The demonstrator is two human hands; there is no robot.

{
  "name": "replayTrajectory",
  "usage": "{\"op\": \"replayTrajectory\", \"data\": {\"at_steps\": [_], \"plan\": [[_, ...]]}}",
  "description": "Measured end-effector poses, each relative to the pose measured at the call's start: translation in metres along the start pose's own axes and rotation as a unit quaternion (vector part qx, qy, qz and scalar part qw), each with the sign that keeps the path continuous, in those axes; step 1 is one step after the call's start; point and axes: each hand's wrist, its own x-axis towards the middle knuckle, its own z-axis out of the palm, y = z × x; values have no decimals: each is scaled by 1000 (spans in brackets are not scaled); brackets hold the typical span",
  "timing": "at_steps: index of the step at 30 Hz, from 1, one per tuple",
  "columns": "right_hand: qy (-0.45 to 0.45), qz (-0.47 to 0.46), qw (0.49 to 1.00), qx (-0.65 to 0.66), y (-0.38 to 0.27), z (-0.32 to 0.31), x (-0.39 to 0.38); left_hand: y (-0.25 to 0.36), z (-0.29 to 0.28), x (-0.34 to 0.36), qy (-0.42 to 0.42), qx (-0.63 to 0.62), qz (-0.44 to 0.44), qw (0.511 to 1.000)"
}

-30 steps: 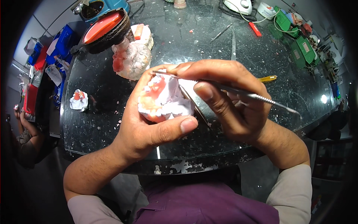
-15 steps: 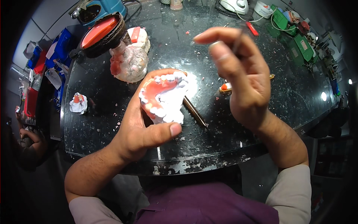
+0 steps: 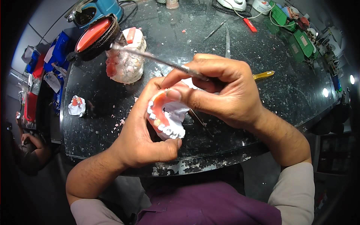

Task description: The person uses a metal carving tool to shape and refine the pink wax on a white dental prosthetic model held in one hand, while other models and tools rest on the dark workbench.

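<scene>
In my left hand (image 3: 138, 144) lies a white plaster dental cast (image 3: 173, 122), with teeth along its arch and pink-orange wax (image 3: 156, 107) inside them. Fingers wrap behind it and the thumb presses its lower edge. My right hand (image 3: 228, 92) is closed on a slim metal dental wax carver (image 3: 161, 61). That tool points up and left, its far end in front of the pan of red wax (image 3: 94, 34). The right thumb tip rests against the wax at the upper part of the cast, covering it there.
Left of the hands stand a lumpy plaster model (image 3: 125, 69) and a small cast (image 3: 77, 107). Beyond are a thin instrument (image 3: 215, 30), a blade (image 3: 227, 44), a yellow handle (image 3: 263, 75), a red stick (image 3: 250, 25) and green bins (image 3: 303, 43). Another tool (image 3: 198, 119) lies under the cast.
My right hand has come down and left from above the table to the cast, its carver swinging toward the left. My left hand has tilted the cast and shifted it slightly lower.
</scene>
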Motion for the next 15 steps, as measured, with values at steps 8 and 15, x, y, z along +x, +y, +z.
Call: {"op": "replayTrajectory", "data": {"at_steps": [8,15], "plan": [[0,61,995,81,-1,5,-3,-3,-6,-2,-18,9,-16,1000],[-26,76,994,68,0,4,-3,-4,-9,0,-26,-26,-11,999]]}}
